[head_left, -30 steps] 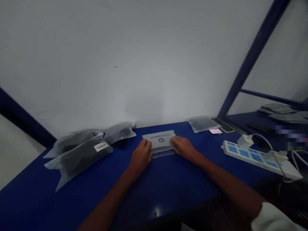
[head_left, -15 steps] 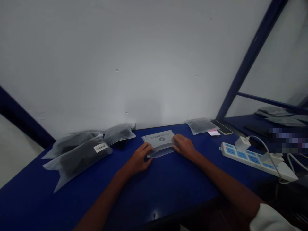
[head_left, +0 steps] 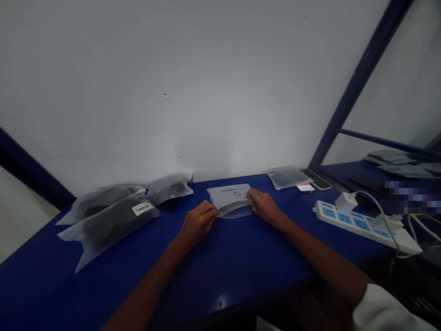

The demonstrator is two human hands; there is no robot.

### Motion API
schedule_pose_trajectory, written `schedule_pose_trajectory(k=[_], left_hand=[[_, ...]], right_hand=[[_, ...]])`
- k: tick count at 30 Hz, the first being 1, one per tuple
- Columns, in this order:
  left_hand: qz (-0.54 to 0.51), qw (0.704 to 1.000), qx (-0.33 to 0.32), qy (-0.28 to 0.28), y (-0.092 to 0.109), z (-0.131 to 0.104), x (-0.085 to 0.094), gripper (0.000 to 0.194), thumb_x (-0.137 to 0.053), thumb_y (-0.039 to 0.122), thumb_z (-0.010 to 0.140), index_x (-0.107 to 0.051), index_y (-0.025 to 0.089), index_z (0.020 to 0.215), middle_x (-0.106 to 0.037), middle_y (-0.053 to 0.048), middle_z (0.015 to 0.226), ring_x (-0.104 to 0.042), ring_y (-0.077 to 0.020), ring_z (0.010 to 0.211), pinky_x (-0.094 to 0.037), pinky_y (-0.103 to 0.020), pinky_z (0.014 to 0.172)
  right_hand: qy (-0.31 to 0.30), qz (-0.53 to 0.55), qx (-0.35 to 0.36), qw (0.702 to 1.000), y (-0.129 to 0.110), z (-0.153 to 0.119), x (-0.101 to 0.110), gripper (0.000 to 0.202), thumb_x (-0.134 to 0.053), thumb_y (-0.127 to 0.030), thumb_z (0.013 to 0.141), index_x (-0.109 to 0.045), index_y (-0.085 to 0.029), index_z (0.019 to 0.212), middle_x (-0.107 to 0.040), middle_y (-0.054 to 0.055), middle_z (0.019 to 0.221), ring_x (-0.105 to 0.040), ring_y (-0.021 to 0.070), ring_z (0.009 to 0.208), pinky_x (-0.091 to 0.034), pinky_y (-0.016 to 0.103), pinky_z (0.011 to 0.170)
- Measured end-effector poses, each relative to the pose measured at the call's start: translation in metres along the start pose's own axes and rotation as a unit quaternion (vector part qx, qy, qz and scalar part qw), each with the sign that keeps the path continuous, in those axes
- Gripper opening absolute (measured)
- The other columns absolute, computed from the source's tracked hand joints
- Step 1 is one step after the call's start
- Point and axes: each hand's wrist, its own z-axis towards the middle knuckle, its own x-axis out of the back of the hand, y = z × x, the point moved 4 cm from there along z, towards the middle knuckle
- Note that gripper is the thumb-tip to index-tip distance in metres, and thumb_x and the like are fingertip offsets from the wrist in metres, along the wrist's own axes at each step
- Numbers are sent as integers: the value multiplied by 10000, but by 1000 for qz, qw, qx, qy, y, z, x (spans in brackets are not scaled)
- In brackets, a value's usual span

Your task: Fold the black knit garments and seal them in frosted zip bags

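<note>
A frosted zip bag [head_left: 230, 196] with grey print and a round logo lies on the blue table between my hands. Its mouth edge faces me and bows slightly apart. My left hand [head_left: 200, 219] is closed, pinching the bag's near left corner. At the bag's right edge, my right hand [head_left: 263, 204] is closed too, with thumb and fingers gripping the plastic. What is inside the bag, if anything, I cannot make out.
Several filled frosted bags, one a long bag with a barcode label [head_left: 143, 208], lie at the left. Another frosted bag [head_left: 285, 177] rests beside a phone [head_left: 317, 179] at the back right. A white power strip [head_left: 365, 225] with plugged chargers and cables sits at the right.
My left hand has shifted slightly up and its fingers have drawn together on the bag's corner. The bag's mouth looks narrower, and its printed face has changed angle.
</note>
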Motion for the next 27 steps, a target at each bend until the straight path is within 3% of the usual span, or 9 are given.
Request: schedule_pose_trajectory(k=[5, 7, 10, 14, 17, 21, 27], left_hand=[[-21, 1000, 7, 22, 8, 0, -1, 143, -497, 110, 884, -625, 167, 917, -665, -42, 822, -620, -140, 751, -521, -240, 660], [-21, 999, 12, 29, 13, -1, -2, 150, -504, 123, 887, -613, 164, 981, -671, -43, 809, -630, -141, 733, -522, -237, 645], [-17, 999, 31, 37, 18, -2, -6, 166, -498, 154, 897, -585, 164, 1038, -680, -47, 808, -653, -145, 721, -534, -243, 651], [-22, 997, 45, 56, 22, -3, -10, 175, -488, 172, 900, -545, 164, 1065, -691, -58, 841, -680, -160, 759, -556, -270, 697], [-23, 997, 45, 57, 24, -3, -13, 179, -492, 175, 895, -530, 165, 1069, -696, -67, 865, -689, -172, 783, -562, -279, 708], [-33, 997, 49, 38, 25, -1, -14, 122, -468, 163, 900, -533, 174, 1003, -686, -44, 797, -684, -154, 728, -554, -255, 678], [-39, 997, 53, 46, 15, 7, 1, 99, -480, 165, 897, -577, 169, 920, -669, -39, 768, -658, -138, 694, -530, -236, 655]], right_hand=[[33, 2, 1, 999, -1, -2, 3, 326, -542, -64, 748, -552, -179, 1053, -642, 76, 1015, -624, 188, 772, -447, 267, 650], [85, 34, 69, 993, -13, -7, 10, 318, -572, -135, 787, -554, -187, 1100, -626, 83, 1053, -625, 188, 835, -477, 276, 693], [163, 94, 219, 957, -39, -19, 20, 279, -598, -279, 840, -576, -198, 1106, -626, 78, 1009, -614, 180, 890, -496, 276, 732], [242, 60, 322, 913, -68, -33, 19, 182, -603, -291, 857, -632, -177, 997, -608, 37, 759, -569, 143, 665, -449, 257, 578], [278, 21, 325, 904, -77, -36, 15, 92, -566, -200, 874, -651, -170, 858, -554, 7, 635, -500, 120, 562, -382, 253, 516], [305, 0, 333, 892, -78, -35, 13, 241, -552, -166, 867, -579, -173, 628, -504, -14, 560, -437, 99, 502, -326, 257, 495], [295, -38, 275, 914, -50, -22, 13, 231, -545, -160, 842, -558, -186, 613, -524, -19, 567, -452, 99, 520, -318, 245, 522]])
